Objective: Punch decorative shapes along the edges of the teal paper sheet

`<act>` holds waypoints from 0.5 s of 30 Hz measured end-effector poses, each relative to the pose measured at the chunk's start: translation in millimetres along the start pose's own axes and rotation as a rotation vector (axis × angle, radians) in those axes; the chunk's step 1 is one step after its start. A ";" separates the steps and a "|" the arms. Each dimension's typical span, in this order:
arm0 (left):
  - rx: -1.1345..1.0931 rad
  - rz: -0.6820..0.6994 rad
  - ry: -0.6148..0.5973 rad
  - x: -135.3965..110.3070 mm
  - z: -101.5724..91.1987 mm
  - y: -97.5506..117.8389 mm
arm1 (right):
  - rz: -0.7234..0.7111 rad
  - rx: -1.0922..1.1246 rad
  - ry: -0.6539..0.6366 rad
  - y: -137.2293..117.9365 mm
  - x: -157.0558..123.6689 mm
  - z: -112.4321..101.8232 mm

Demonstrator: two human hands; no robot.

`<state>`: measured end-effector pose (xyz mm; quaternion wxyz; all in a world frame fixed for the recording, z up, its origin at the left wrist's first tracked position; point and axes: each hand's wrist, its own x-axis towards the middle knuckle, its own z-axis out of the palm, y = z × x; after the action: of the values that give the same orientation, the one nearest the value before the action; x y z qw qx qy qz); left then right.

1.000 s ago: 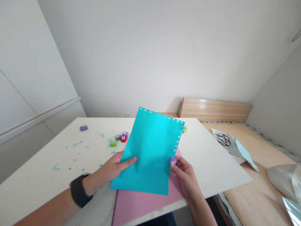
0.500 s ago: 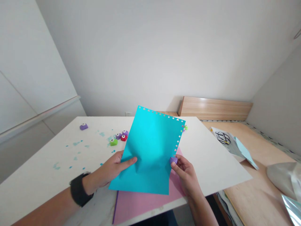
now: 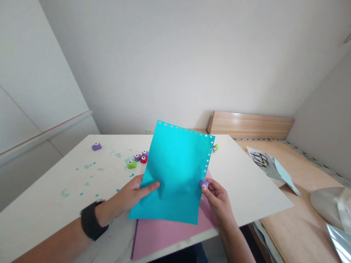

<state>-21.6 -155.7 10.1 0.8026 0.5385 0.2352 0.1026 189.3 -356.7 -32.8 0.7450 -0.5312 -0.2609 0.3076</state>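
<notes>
We hold a turquoise sheet (image 3: 175, 164) aloft, tilted and slightly bowed, with small cut-outs (image 3: 207, 166) lining its top edge and upper right side. Our purple punch (image 3: 203, 183) sits on that right edge, just below them.

Left hand (image 3: 133, 193) gripping, right hand (image 3: 219, 201) pinching

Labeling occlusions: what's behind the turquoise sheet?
Behind the turquoise sheet: a pink sheet on the white table, showing below and right. Part of the left hand wraps behind, hidden. Anything else covered can't be seen.
</notes>
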 end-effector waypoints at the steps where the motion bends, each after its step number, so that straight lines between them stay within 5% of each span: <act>1: 0.001 -0.003 0.008 0.2 -0.1 0.1 | 0.003 0.009 -0.001 -0.8 0.0 0.7; 6: 0.016 0.013 0.054 1.6 -3.4 0.1 | 0.060 0.101 -0.040 -10.0 -1.8 6.6; 15: 0.040 0.036 0.063 0.3 -5.2 3.3 | 0.171 0.383 0.079 -8.5 8.3 -5.4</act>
<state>-23.6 -150.0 11.4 0.7817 0.5552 0.2528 0.1293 200.3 -356.1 -25.8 0.8132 -0.4118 -0.1220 0.3927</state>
